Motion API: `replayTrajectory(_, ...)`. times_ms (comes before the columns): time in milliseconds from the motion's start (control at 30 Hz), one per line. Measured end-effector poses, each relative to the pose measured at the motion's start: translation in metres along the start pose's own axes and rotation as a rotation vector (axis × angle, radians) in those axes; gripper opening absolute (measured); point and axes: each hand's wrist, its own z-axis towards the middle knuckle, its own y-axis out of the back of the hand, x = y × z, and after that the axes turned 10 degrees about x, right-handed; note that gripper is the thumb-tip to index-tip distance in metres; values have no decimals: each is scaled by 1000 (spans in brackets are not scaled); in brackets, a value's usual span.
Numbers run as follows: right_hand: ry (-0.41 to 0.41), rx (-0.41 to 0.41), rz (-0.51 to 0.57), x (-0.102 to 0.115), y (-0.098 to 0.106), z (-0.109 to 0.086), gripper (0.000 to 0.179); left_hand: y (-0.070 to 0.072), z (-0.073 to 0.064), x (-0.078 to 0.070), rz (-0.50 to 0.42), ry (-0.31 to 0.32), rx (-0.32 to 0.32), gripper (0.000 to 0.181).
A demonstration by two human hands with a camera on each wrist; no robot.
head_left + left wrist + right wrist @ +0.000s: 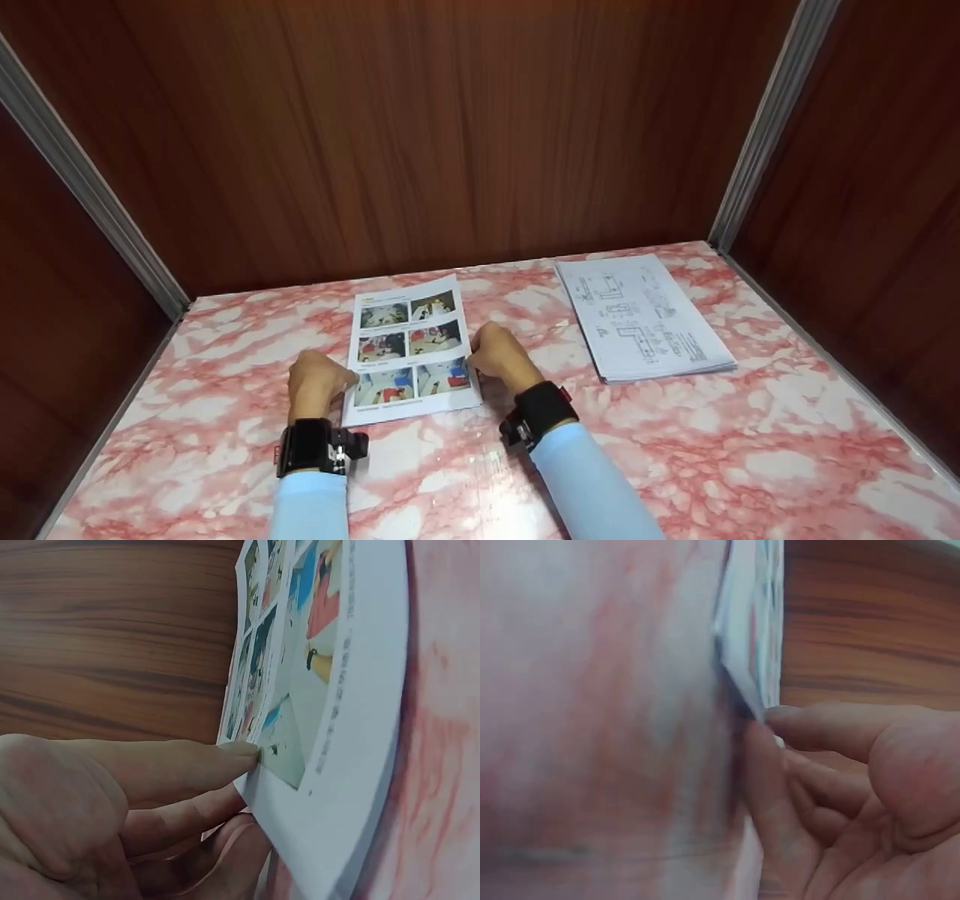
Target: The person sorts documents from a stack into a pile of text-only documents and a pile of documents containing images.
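A stack of printed sheets (409, 366) with rows of colour photos lies at the middle of the table. My left hand (313, 381) pinches its left edge; in the left wrist view the thumb rests on the top sheet (352, 765) and the other fingers are tucked beneath the edge. On the opposite side, my right hand (504, 354) holds the right edge. The right wrist view shows thumb and fingertips pinching a lifted corner of the paper (739, 664). How many sheets each hand grips cannot be told.
A second stack of papers (645, 322) with line drawings lies at the right rear of the red-and-white marbled table (750, 450). Dark wood panels (420, 135) with metal corner posts (776, 112) stand at the back and both sides.
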Motion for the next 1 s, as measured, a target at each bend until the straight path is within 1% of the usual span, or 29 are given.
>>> replayTrajectory(67,-23,14,5,4,1,-3,10,0,-1,-2,-30,12,-5,35)
replayTrajectory(167,-49,29,42,9,3,-8,13,-1,-1,-3,-73,10,-29,30)
replayTrajectory(267,-63,41,88,14,7,-12,12,-1,0,-4,-136,14,-18,27)
replayTrajectory(367,-98,43,119,15,9,-13,9,-2,2,-3,-188,3,-6,23)
replayTrajectory(500,-143,57,213,15,9,-11,19,-4,4,0,-234,-21,-19,23)
replayTrajectory(600,-167,82,291,15,8,-8,27,-4,6,2,-287,-21,-21,26)
replayTrajectory(667,-171,93,331,14,6,-5,30,-4,8,3,-326,-17,-15,30)
replayTrajectory(700,-167,91,340,14,5,-4,31,-4,8,4,-331,-19,-18,31)
replayTrajectory(733,-161,92,349,14,5,-3,31,-5,9,5,-350,-19,-8,32)
replayTrajectory(900,-133,74,387,12,2,0,33,-5,12,6,-345,-43,-31,32)
replayTrajectory(1000,-122,63,404,10,1,2,34,-6,13,6,-344,-40,-40,31)
